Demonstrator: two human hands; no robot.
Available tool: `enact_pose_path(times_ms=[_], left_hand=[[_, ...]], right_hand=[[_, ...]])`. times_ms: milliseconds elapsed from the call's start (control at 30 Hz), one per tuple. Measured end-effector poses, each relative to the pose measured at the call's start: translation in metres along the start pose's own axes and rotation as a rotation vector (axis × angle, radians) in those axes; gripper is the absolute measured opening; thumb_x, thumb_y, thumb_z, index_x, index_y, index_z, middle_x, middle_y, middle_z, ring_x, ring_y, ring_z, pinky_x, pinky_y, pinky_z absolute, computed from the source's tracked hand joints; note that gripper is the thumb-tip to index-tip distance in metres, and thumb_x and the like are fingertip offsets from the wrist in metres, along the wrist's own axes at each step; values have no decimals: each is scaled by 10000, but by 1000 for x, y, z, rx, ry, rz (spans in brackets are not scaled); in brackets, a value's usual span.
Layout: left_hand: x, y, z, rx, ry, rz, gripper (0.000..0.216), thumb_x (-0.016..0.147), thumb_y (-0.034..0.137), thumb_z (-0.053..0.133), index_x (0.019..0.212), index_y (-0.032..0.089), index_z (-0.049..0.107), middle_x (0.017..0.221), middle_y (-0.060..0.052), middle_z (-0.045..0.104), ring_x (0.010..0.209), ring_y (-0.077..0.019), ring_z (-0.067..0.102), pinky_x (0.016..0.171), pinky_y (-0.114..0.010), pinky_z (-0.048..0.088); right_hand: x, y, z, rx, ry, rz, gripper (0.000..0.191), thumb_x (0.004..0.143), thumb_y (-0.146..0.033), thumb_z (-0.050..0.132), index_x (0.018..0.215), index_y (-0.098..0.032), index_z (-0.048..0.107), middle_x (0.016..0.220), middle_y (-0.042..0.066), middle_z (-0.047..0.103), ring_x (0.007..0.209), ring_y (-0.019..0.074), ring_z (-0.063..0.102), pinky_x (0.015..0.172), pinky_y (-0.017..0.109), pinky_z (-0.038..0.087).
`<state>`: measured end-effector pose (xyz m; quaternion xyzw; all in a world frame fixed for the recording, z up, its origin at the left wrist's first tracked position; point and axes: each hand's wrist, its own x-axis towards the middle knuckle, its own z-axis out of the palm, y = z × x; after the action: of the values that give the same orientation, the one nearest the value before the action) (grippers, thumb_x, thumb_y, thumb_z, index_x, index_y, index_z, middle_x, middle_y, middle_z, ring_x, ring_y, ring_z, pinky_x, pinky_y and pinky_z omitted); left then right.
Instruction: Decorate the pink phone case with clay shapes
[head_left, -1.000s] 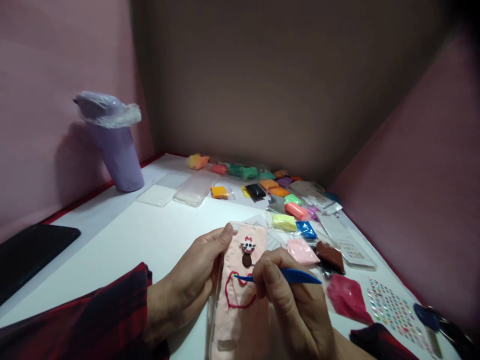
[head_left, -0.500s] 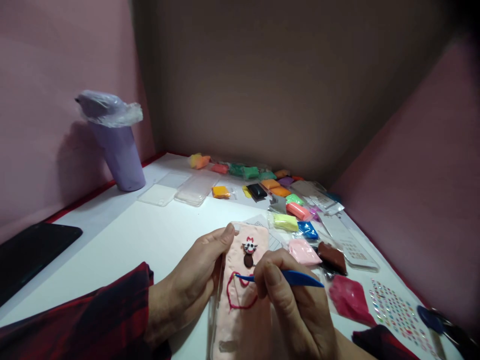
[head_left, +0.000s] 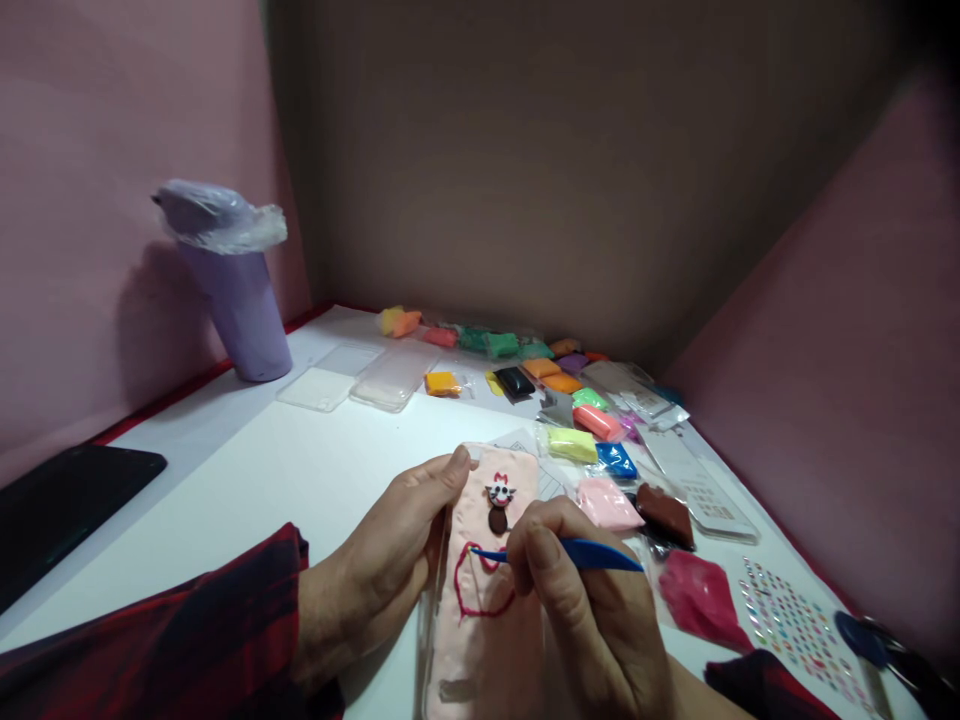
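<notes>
My left hand [head_left: 397,550] grips the left edge of a phone case [head_left: 487,660] covered in pale pink clay, its thumb near the top corner. On the case sits a small cat figure [head_left: 500,495] with a white face, red bow and dark brown body. Below it runs a magenta clay outline [head_left: 459,585], roughly heart-shaped, partly hidden behind my right hand. Pinched in my right hand [head_left: 592,600] is a blue modelling tool [head_left: 600,555]. The tool's thin tip touches or hovers at the outline's upper left, where a small yellowish bit shows.
Several packets of coloured clay, such as a yellow one [head_left: 571,444] and a magenta one [head_left: 701,595], lie at the right and back. Clear phone cases [head_left: 394,375] and a purple tumbler [head_left: 251,320] stand farther left. A black phone [head_left: 75,500], gem stickers [head_left: 799,625] and scissors [head_left: 862,640] lie near the sides.
Almost nothing differs. The blue tool's rear end has shifted very slightly left, while its tip stays at the same spot on the outline.
</notes>
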<state>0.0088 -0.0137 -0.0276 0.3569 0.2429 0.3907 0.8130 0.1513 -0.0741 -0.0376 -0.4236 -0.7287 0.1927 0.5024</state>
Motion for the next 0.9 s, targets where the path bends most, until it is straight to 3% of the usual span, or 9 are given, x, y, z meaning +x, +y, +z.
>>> enact_pose_path(times_ms=[400, 667, 900], left_hand=[[0, -1, 0, -26, 6, -14, 219, 930, 269, 542, 824, 114, 654, 819, -67, 652, 714, -150, 572, 703, -286, 481], [0, 0, 0, -17, 3, -15, 265, 953, 282, 499, 829, 113, 660, 838, -71, 655, 723, -148, 568, 666, -262, 470], [-1, 0, 0, -36, -13, -23, 283, 973, 291, 464, 850, 112, 646, 846, -75, 651, 743, -144, 572, 685, -265, 476]], right_hand=[[-4, -6, -1, -25, 22, 97, 305, 997, -273, 352, 775, -199, 547, 684, 24, 562, 622, 159, 563, 584, 296, 435], [-1, 1, -1, -6, -17, -14, 272, 989, -206, 349, 791, -197, 535, 697, 26, 566, 602, 151, 551, 556, 280, 426], [-1, -3, -1, -2, 4, 43, 276, 990, -229, 355, 784, -199, 536, 676, 13, 553, 608, 152, 556, 569, 288, 423]])
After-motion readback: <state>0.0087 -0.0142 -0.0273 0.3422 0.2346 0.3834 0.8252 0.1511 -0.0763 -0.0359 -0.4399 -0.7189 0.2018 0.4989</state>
